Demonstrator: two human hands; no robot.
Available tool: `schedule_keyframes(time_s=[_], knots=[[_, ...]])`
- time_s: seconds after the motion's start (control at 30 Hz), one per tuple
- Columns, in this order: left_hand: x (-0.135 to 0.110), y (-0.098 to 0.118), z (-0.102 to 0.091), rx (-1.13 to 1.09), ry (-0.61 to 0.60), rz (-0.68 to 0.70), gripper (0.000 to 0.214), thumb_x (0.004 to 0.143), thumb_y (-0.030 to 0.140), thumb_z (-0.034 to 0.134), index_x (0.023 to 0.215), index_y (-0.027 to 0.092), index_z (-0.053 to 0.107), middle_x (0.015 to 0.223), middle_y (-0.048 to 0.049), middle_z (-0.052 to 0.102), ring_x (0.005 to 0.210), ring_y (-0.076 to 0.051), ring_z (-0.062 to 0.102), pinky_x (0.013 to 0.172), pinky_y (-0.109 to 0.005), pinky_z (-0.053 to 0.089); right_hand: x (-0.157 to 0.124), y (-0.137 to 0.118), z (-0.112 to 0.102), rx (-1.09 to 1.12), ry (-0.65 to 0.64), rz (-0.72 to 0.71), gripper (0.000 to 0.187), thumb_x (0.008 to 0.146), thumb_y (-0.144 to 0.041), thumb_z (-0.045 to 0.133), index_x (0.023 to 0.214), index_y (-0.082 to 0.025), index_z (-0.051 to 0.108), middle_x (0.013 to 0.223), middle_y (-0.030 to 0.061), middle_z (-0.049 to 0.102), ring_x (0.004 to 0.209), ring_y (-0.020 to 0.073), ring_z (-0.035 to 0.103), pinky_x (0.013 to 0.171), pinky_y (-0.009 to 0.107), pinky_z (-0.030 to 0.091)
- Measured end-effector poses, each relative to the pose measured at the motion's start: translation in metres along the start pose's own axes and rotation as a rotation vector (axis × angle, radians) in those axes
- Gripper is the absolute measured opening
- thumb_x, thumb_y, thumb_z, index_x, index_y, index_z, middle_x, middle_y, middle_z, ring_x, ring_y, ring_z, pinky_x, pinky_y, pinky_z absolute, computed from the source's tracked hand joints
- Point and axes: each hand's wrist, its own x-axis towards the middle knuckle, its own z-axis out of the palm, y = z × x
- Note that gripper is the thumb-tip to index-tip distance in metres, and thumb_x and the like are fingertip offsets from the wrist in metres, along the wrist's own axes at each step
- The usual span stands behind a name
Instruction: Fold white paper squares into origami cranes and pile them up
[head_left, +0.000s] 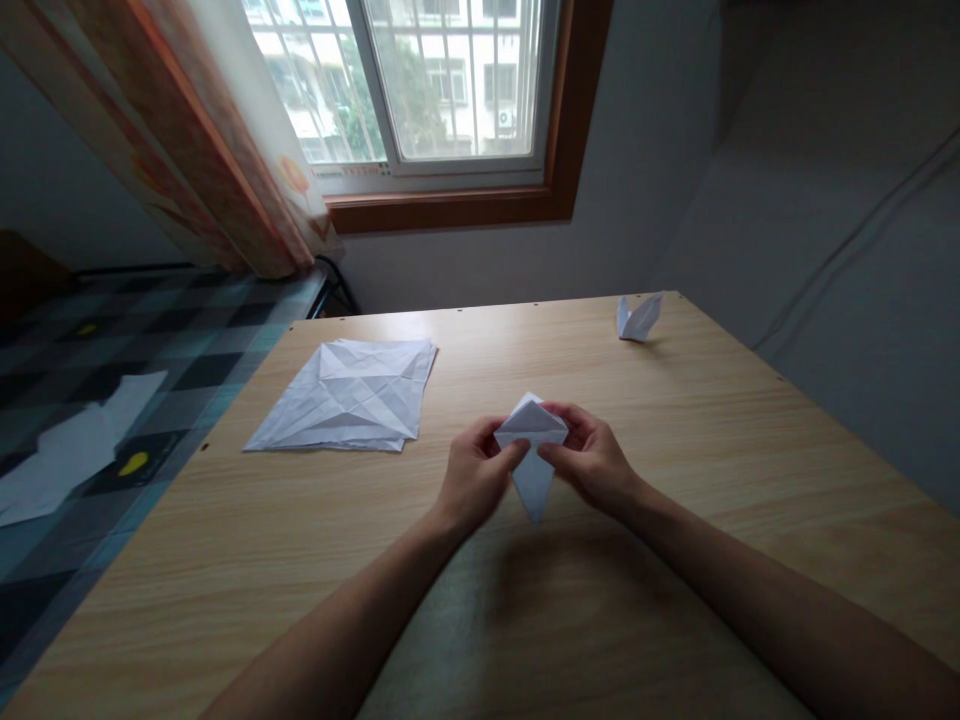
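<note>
A small white folded paper piece (532,450), kite-shaped with its point toward me, is held just above the wooden table (675,480). My left hand (474,478) pinches its left side with thumb and fingers closed on it. On the other side, my right hand (592,458) grips the right edge, fingers curled around the paper. Both hands meet at the middle of the table.
A stack of creased white paper sheets (349,393) lies at the table's left. A small finished folded paper figure (639,317) stands at the far right edge. A bed with a checked cover (112,360) and loose paper (67,450) borders the left; a window (435,80) is behind.
</note>
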Motion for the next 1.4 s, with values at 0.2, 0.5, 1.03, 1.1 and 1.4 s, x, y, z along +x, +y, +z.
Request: schedule_keyframes(time_s=[0.2,0.5,1.03,1.1,1.4], knots=[[0.003,0.003,-0.006,0.118,0.141,0.155,0.011,0.070,0.029,0.077,0.069,0.018,0.073,0.083,-0.0043,0.065,0.081,-0.018,0.058,0.072,-0.028,0.046,0.000,0.001,-0.008,-0.312,0.052,-0.158,0.039,0.066,-0.033,0.083,0.102,-0.025,0.069,0.106,0.0054,0.063,0.094,0.0207,0.061,0.080,0.035,0.052],[0.003,0.008,0.000,-0.099,0.187,0.048,0.028,0.070,0.034,0.076,0.085,0.017,0.060,0.069,0.0015,0.064,0.059,-0.012,0.058,0.056,-0.022,0.044,-0.002,0.007,-0.005,-0.201,-0.071,0.005,0.026,0.076,-0.035,0.076,0.095,-0.020,0.069,0.067,-0.0020,0.064,0.056,0.0128,0.058,0.054,0.026,0.049],[0.001,0.004,-0.009,0.361,0.154,0.280,0.032,0.080,0.036,0.070,0.108,0.021,0.072,0.141,-0.0121,0.049,0.131,-0.030,0.044,0.107,-0.044,0.037,-0.002,-0.003,-0.009,-0.119,-0.084,0.165,0.035,0.076,-0.045,0.075,0.064,-0.015,0.063,0.049,-0.0012,0.061,0.038,0.0084,0.050,0.038,0.020,0.039],[-0.002,0.007,-0.009,0.415,0.040,0.309,0.039,0.074,0.034,0.077,0.111,0.023,0.071,0.138,-0.0119,0.052,0.130,-0.031,0.046,0.110,-0.046,0.034,-0.001,-0.004,-0.012,-0.078,-0.036,0.156,0.037,0.074,-0.046,0.076,0.061,-0.016,0.059,0.045,-0.0036,0.056,0.035,0.0067,0.044,0.036,0.019,0.033],[0.003,0.002,-0.008,0.253,0.172,0.164,0.023,0.086,0.034,0.061,0.073,0.017,0.069,0.071,-0.0023,0.063,0.068,-0.016,0.057,0.061,-0.024,0.045,0.000,-0.010,-0.014,-0.084,-0.081,0.226,0.055,0.058,-0.059,0.083,0.054,-0.019,0.045,0.038,-0.0078,0.044,0.032,0.0039,0.032,0.035,0.018,0.022]])
